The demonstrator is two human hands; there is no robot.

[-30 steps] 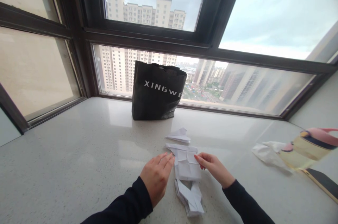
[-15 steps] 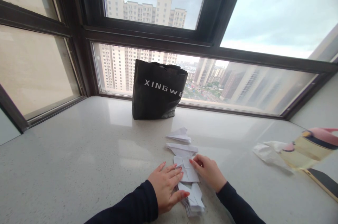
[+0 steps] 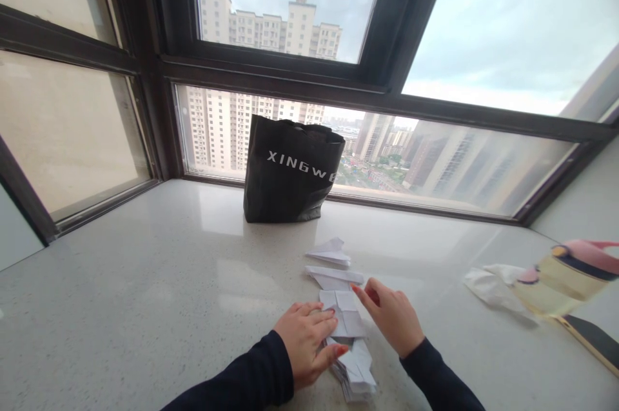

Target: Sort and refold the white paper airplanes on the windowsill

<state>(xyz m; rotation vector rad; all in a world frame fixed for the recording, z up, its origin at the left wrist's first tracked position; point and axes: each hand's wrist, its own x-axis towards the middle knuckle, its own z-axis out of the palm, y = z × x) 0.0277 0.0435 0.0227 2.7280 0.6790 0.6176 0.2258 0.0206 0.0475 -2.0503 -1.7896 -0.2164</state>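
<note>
Far left: the bare pale counter (image 3: pixel 145 295), speckled, window frame behind it.

Left hand (image 3: pixel 305 343): palm down, fingers stretched out, thumb held apart. Fingertips lie on the left side of the creased paper square (image 3: pixel 351 324); thumb reaches over the upper part of the folded paper stack (image 3: pixel 360 369). Gripping nothing. Hardly moved in the last half second; before that it was beside the square, off it.

Behind, by the glass: black bag (image 3: pixel 285 198), upright, unmoved.

Middle: papers in a rough column. Farthest, a pointed folded paper (image 3: pixel 331 251); then a long folded paper (image 3: pixel 333 277); then the square, lying flat under the left hand; nearest, the stack. A second ago the square overlapped the long piece's near edge; now it sits just below. I read this as the square being set in its place in the column, left hand steadying it.

Right hand (image 3: pixel 391 315): come away from the square's right side, fingers curled, forefinger pointing at its far right corner. Can't tell whether the tip touches, or whether thumb and finger close on anything.

Far right: crumpled tissue (image 3: pixel 493 288), yellow bottle (image 3: pixel 563 285), phone (image 3: pixel 592 337), none touched.
</note>
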